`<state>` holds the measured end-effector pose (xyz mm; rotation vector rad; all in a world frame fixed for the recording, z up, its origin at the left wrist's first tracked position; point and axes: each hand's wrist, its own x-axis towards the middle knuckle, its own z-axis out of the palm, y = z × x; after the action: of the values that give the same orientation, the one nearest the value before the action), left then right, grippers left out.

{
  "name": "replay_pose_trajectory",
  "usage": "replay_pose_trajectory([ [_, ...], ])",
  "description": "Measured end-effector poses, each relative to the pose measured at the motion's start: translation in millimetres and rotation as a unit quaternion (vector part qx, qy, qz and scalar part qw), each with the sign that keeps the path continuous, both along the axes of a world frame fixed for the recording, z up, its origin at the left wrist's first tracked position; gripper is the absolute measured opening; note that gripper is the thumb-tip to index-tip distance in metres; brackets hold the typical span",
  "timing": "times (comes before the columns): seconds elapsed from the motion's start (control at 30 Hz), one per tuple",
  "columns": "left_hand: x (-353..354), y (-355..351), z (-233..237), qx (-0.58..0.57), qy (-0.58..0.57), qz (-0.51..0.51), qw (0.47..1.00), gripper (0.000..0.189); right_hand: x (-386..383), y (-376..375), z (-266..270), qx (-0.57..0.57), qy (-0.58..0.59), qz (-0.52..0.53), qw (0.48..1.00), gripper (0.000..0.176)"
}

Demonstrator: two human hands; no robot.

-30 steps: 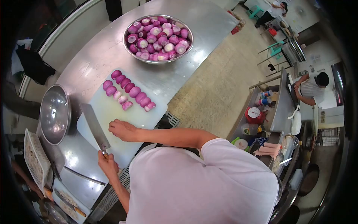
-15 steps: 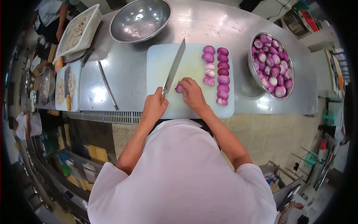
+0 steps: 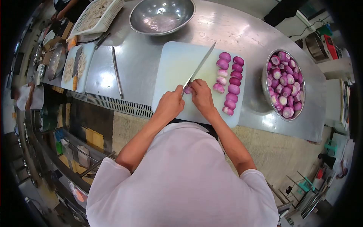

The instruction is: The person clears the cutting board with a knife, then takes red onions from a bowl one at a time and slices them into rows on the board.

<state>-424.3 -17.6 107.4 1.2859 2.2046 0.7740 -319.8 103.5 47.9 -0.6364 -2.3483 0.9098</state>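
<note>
My left hand (image 3: pixel 171 103) is closed round the handle of a long kitchen knife (image 3: pixel 204 60), whose blade slants away to the upper right. A small purple onion (image 3: pixel 188 90) lies under my right hand (image 3: pixel 202 95), its fingertips pinching it against the board. The blade's base is at the onion; whether it has cut in is hidden by my fingers. Both hands are over the white cutting board (image 3: pixel 172 60). To the right of my right hand, purple onions (image 3: pixel 234 89) stand in two rows on the board, some with pale cut faces.
A steel bowl of peeled purple onions (image 3: pixel 285 85) stands at the right. Behind the board is a large steel bowl (image 3: pixel 162 17). On the left are a metal rod (image 3: pixel 117 72), a second board with a knife (image 3: pixel 77 66) and a white basket (image 3: pixel 100 17). Another person's arm shows at upper left.
My left hand has brought the knife rightward to the onion, its blade now leaning further right. My right hand still pinches the onion. The whole view has turned and shifted slightly.
</note>
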Motion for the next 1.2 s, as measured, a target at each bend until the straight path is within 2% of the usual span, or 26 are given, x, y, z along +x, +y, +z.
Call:
replay_pose_trajectory([
  [0.03, -1.2, 2.8, -14.1, 0.001, 0.009, -0.006, 1.000, 0.023, 0.2, 0.0, -0.4, -0.002, 0.001, 0.003, 1.000, 0.013],
  [0.17, -3.3, 8.1, 9.8, 0.023, -0.020, -0.008, 0.999, 0.023, 0.4, 2.2, -5.2, 0.014, 0.021, 0.000, 1.000, 0.012],
  [0.23, 0.2, -0.1, 26.7, -0.017, -0.016, -0.012, 1.000, 0.022, 1.5, 2.0, -7.8, 0.019, 0.037, -0.001, 0.999, 0.011],
  [0.37, 5.3, 6.8, -0.6, -0.013, 0.003, -0.014, 1.000, 0.022, 2.8, -0.2, -11.1, 0.016, 0.067, -0.005, 0.998, 0.010],
  [0.43, 0.8, 15.9, -13.2, 0.043, 0.004, -0.021, 0.999, 0.023, 4.0, 0.0, -11.7, 0.016, 0.073, -0.002, 0.997, 0.010],
  [0.63, 10.0, 3.1, 29.3, -0.022, -0.002, -0.020, 1.000, 0.023, 4.7, -2.0, -17.0, 0.020, 0.091, -0.017, 0.996, 0.013],
  [0.73, 7.7, 15.3, -19.1, 0.002, 0.020, -0.024, 1.000, 0.024, 5.3, -1.4, -16.6, 0.013, 0.096, -0.023, 0.995, 0.014],
  [0.87, 0.4, 23.5, -5.0, 0.054, -0.007, -0.029, 0.998, 0.024, 9.0, 0.0, -22.0, 0.015, 0.112, -0.010, 0.993, 0.014],
  [0.97, -0.4, 11.3, 27.0, 0.010, -0.013, -0.024, 1.000, 0.024, 9.1, -2.0, -21.2, 0.003, 0.111, -0.028, 0.993, 0.012],
  [1.03, 0.6, 6.4, 41.9, -0.005, 0.000, 0.016, 1.000, 0.020, 10.9, -3.4, -21.4, -0.009, 0.112, -0.040, 0.993, 0.011],
  [1.2, -1.6, 0.3, 42.1, -0.028, -0.008, 0.005, 1.000, 0.019, 5.6, -3.6, -18.7, -0.013, 0.110, -0.044, 0.993, 0.009],
])
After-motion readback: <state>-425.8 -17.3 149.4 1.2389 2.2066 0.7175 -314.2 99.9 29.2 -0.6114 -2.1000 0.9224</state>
